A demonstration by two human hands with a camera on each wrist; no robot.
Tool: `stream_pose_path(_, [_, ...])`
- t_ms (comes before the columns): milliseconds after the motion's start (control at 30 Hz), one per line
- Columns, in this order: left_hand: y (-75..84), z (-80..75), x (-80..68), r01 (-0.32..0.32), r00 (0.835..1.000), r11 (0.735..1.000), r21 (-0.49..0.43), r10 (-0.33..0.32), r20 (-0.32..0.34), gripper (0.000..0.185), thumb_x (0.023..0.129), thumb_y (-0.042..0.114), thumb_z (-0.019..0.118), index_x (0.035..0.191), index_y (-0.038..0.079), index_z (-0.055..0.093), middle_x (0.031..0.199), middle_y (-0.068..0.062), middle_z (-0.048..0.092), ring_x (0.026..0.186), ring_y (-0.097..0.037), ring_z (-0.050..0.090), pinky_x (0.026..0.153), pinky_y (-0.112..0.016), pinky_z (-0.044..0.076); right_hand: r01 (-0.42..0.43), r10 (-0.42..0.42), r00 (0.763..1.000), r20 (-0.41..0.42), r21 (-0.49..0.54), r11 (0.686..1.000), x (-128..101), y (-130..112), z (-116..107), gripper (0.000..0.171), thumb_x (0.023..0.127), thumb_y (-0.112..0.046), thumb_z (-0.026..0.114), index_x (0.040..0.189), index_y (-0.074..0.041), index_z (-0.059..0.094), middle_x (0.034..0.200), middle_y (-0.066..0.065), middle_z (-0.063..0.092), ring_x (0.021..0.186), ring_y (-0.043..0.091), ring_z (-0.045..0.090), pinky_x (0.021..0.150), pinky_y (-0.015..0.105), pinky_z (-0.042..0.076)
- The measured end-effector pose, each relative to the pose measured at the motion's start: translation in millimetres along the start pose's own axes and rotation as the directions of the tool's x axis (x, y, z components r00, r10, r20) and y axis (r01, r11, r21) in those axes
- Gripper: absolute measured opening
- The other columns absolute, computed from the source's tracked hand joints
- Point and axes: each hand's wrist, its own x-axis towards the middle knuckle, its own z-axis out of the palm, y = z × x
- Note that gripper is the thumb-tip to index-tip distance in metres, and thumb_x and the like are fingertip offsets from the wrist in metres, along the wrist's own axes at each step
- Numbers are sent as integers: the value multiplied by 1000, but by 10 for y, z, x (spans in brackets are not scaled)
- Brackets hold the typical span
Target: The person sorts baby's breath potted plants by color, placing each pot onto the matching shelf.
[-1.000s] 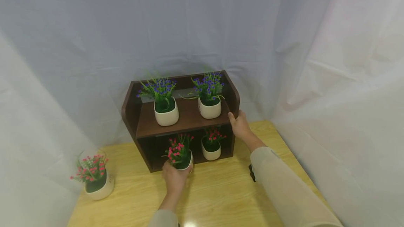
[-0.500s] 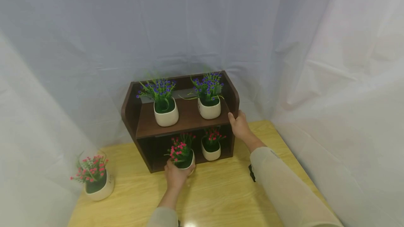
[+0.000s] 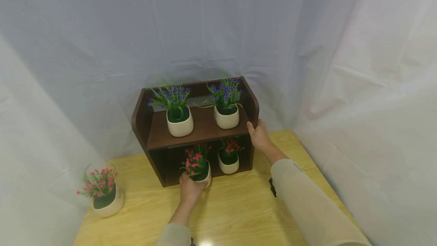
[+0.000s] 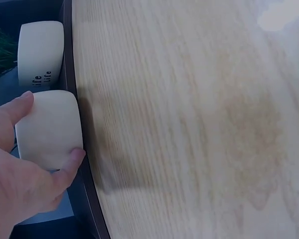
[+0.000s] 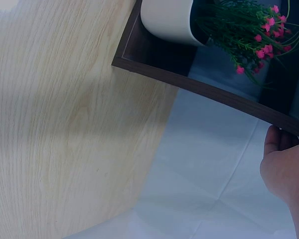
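My left hand [image 3: 191, 191] holds a white potted plant [image 4: 50, 129] with pink flowers, at the front opening of the lower tier of a dark brown two-tier shelf [image 3: 203, 124]. In the left wrist view, thumb and fingers span the pot from opposite sides, its base facing the camera. Beside it on the lower tier stands another white pot [image 3: 228, 168] with red-pink flowers. My right hand [image 3: 261, 137] grips the shelf's right side panel, thumb at the front edge; most of its fingers are hidden behind the panel.
Two white pots with blue-purple flowers stand on the upper tier, one left [image 3: 181, 127] and one right [image 3: 228, 120]. A pink-flowered pot [image 3: 110, 206] sits on the wooden table [image 3: 239, 215] at far left. White curtains [image 3: 368, 124] surround the table.
My left hand has shifted the held potted plant slightly to the right, closer to the other lower pot. My right hand has stayed on the side panel.
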Motion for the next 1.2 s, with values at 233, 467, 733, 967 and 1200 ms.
stream_pose_path(233, [-496, 333, 313, -49, 998, 997, 57, 51, -24, 102, 66, 42, 102, 135, -14, 50, 122, -37, 63, 116, -55, 64, 105, -65, 56, -4, 4, 1000, 3, -15, 1000, 9, 11, 3, 77, 118, -38, 38, 165, 17, 12, 169, 41, 20, 163, 53, 23, 137, 60, 24])
stream_pose_path(467, [-592, 474, 505, -51, 998, 990, 128, 48, 31, 103, 67, 47, 102, 136, -11, 50, 121, -35, 66, 114, -54, 68, 99, -66, 58, 30, -30, 999, -17, -8, 1000, 18, 7, 5, 69, 117, -37, 40, 161, 14, 26, 160, 39, 32, 156, 52, 35, 133, 61, 31])
stream_pose_path(733, [-451, 552, 504, -38, 999, 989, 144, 33, 35, 100, 69, 43, 101, 135, -12, 49, 120, -37, 65, 112, -56, 68, 98, -66, 59, 46, -46, 998, -36, 1, 999, 15, -4, 5, 62, 117, -35, 43, 156, 12, 35, 154, 37, 40, 150, 51, 42, 130, 61, 35])
stream_pose_path(967, [-330, 626, 493, -47, 999, 989, 140, 45, 22, 99, 68, 43, 102, 134, -10, 50, 120, -37, 65, 111, -56, 68, 98, -65, 58, 60, -60, 997, -51, 1, 998, 1, -16, 4, 57, 117, -32, 44, 150, 14, 40, 148, 38, 43, 144, 53, 47, 127, 62, 38])
stream_pose_path(1200, [-157, 570, 445, -26, 998, 993, 112, 19, 65, 103, 72, 41, 100, 141, -12, 46, 129, -40, 60, 118, -59, 64, 105, -67, 56, 56, -56, 997, -50, 6, 998, 6, -5, 20, 55, 116, -32, 44, 147, 13, 41, 147, 37, 43, 144, 52, 48, 126, 62, 39])
